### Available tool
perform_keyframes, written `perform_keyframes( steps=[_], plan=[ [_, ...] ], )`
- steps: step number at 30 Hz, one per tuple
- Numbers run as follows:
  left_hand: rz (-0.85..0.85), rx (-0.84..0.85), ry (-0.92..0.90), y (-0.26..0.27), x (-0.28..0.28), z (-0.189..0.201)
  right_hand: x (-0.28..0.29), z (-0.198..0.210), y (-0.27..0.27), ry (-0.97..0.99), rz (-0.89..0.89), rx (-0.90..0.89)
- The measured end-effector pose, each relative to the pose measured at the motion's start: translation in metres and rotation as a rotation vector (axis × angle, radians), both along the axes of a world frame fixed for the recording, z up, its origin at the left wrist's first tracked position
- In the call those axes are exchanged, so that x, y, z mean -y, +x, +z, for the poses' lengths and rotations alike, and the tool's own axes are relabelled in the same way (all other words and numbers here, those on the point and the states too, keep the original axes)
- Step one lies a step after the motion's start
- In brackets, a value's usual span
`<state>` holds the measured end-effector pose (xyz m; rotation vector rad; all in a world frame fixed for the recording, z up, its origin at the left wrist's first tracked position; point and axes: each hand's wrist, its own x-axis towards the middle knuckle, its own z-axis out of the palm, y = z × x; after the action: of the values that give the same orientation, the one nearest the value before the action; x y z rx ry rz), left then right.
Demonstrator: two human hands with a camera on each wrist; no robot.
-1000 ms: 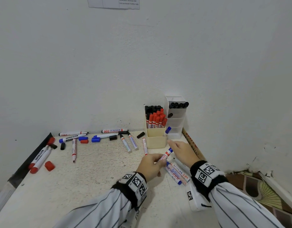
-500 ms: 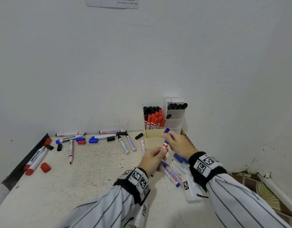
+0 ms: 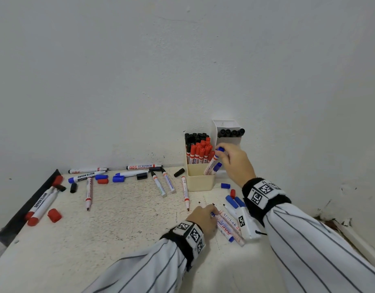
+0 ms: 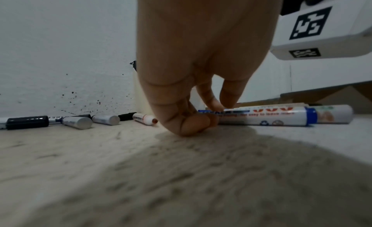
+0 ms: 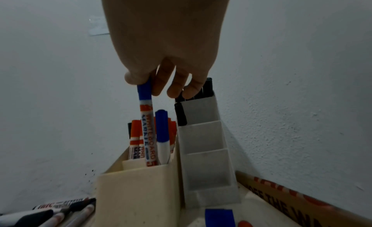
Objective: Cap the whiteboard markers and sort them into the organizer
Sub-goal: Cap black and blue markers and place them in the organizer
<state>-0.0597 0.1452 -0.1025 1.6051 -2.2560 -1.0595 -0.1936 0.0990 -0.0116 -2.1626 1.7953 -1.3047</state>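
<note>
- A blue-capped marker (image 3: 212, 162) stood tilted with its lower end inside the front compartment of the cream organizer (image 3: 200, 180), right of centre in the head view, beside a second blue-capped marker (image 3: 216, 167) already standing there.
- The right hand (image 3: 235, 160) pinched that marker by its blue cap, thumb and fingers curled round the top; in the right wrist view the same marker (image 5: 147, 127) hung below the hand (image 5: 167, 39), its lower end inside the cream organizer (image 5: 138, 193).
- Red-capped markers (image 3: 200, 152) filled the organizer's middle row, and black-capped ones (image 3: 195, 136) the back row.
- A white tiered holder (image 3: 227, 132) stood just right of the organizer against the wall, black caps showing in its top tier.
- The left hand (image 3: 202, 218), lower centre of the head view, rested on the surface (image 3: 123, 225) with fingers curled down onto the end of a blue marker (image 4: 261, 117) lying flat; whether they gripped it or only touched it I could not tell.
- More markers lay just beside that one, at the lower right.
- Loose blue caps (image 3: 232, 201) and a red cap (image 3: 232, 193) lay between the organizer and the right wrist.
- Towards the left of the frame, uncapped markers and stray caps lay scattered along the wall, among them a red cap (image 3: 54, 215) and a black cap (image 3: 179, 172).
</note>
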Motion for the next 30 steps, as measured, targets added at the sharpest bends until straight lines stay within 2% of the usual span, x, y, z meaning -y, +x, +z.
perform_keyframes(
  steps=[4,9,12,16,18,21,23,26,30],
  plan=[
    [-0.022,0.091,-0.060,0.002,0.002,0.002,0.005,-0.015,0.000,0.094,0.020,-0.080],
    [0.006,0.166,-0.035,0.003,0.004,0.006,0.010,-0.030,0.000,0.151,0.014,-0.160],
    [0.054,0.126,0.006,0.005,0.008,0.008,0.007,-0.029,-0.002,0.145,0.026,-0.089],
    [0.130,-0.007,0.032,0.010,0.012,0.011,0.002,-0.026,-0.015,0.086,-0.255,0.165],
    [0.166,-0.071,0.018,0.014,0.013,0.013,-0.001,-0.031,-0.024,0.289,-0.380,0.191],
    [0.229,-0.171,0.003,0.023,0.015,0.018,-0.001,-0.047,-0.031,0.766,-0.340,-0.070],
    [0.278,-0.245,0.007,0.032,0.016,0.021,-0.001,-0.055,-0.030,0.965,-0.270,-0.305],
    [0.341,-0.362,0.027,0.049,0.018,0.022,-0.001,-0.062,-0.027,1.046,-0.259,-0.479],
    [0.378,-0.427,0.029,0.071,0.017,0.025,0.001,-0.072,-0.028,0.968,-0.397,-0.420]
  ],
)
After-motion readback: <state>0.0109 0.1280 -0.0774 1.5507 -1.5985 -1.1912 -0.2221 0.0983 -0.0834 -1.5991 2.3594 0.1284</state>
